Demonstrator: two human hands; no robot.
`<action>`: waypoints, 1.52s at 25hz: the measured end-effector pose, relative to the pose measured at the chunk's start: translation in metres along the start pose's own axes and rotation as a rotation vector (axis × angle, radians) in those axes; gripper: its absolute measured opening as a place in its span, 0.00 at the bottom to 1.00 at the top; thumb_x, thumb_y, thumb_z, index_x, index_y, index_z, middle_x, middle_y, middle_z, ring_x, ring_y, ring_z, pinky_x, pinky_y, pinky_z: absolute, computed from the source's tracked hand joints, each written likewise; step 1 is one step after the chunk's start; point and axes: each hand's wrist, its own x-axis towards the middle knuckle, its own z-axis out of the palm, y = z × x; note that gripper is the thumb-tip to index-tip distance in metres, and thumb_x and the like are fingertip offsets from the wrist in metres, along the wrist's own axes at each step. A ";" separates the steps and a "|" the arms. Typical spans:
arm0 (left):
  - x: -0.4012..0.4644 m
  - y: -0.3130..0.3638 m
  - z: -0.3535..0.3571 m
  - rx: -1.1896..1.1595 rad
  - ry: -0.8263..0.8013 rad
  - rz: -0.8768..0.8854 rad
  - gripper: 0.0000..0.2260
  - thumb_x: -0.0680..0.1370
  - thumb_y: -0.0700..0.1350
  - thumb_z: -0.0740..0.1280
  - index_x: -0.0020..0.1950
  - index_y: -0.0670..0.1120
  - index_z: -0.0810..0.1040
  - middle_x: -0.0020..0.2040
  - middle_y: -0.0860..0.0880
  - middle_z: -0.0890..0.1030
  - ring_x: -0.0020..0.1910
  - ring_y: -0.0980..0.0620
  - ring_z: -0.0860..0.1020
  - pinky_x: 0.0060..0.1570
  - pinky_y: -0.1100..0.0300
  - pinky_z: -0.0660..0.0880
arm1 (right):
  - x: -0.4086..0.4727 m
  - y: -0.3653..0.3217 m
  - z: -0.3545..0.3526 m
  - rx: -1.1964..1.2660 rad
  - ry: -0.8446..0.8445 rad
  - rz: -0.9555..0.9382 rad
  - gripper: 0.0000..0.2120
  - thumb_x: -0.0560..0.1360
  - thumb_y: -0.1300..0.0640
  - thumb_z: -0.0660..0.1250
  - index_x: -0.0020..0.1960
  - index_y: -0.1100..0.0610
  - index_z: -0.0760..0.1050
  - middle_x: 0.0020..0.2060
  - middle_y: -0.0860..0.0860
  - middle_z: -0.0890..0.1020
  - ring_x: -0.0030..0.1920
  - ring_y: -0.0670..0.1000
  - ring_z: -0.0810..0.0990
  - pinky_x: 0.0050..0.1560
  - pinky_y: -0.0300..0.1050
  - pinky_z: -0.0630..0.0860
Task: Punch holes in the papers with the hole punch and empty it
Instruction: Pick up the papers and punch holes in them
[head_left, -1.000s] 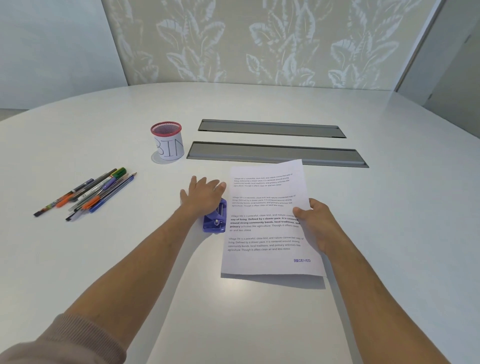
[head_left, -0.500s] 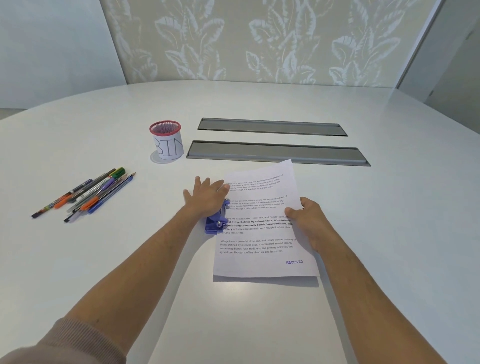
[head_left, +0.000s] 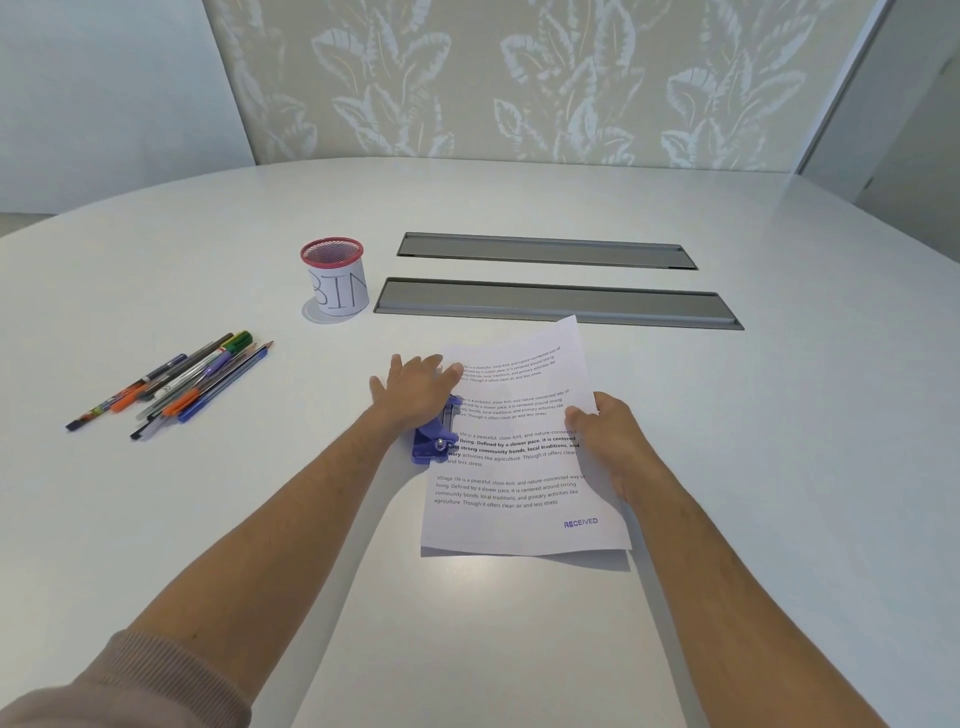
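A blue hole punch (head_left: 435, 441) stands on the white table (head_left: 208, 519) near its middle. My left hand (head_left: 415, 389) lies flat on top of the punch, fingers spread, covering its far half. Printed papers (head_left: 519, 499) with a "RECEIVED" stamp lie to the right, their left edge tucked into the punch's slot. My right hand (head_left: 613, 441) pinches the papers' right edge, thumb on top. A red mesh cup (head_left: 336, 283) with a paper label reading "BIN" stands at the back left.
Several pens and pencils (head_left: 176, 387) lie in a loose bunch at the left. Two grey cable hatches (head_left: 556, 304) are set into the table behind the papers. A leaf-patterned wall rises beyond the table's far edge.
The right hand has slid the papers left, so their left edge now sits in the punch's slot. The left hand stays on top of the punch.
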 end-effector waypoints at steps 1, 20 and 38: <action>0.002 -0.001 -0.001 -0.053 0.004 -0.018 0.27 0.81 0.63 0.50 0.77 0.51 0.62 0.78 0.47 0.61 0.79 0.44 0.49 0.75 0.41 0.44 | 0.001 0.000 0.000 -0.008 -0.004 0.005 0.07 0.82 0.61 0.61 0.58 0.59 0.76 0.51 0.51 0.83 0.46 0.45 0.81 0.42 0.38 0.74; 0.011 -0.008 0.004 -0.020 0.237 -0.025 0.20 0.80 0.51 0.54 0.66 0.43 0.74 0.67 0.40 0.75 0.68 0.39 0.67 0.66 0.46 0.64 | 0.011 0.011 -0.002 -0.096 -0.023 -0.027 0.13 0.84 0.57 0.55 0.59 0.58 0.77 0.54 0.50 0.84 0.56 0.52 0.82 0.57 0.47 0.75; 0.002 -0.023 0.016 0.183 0.195 -0.015 0.22 0.83 0.52 0.44 0.77 0.54 0.57 0.80 0.48 0.52 0.79 0.44 0.43 0.74 0.37 0.40 | 0.025 0.031 -0.001 -0.154 -0.017 -0.058 0.17 0.76 0.47 0.55 0.53 0.52 0.79 0.50 0.46 0.86 0.54 0.52 0.84 0.63 0.59 0.77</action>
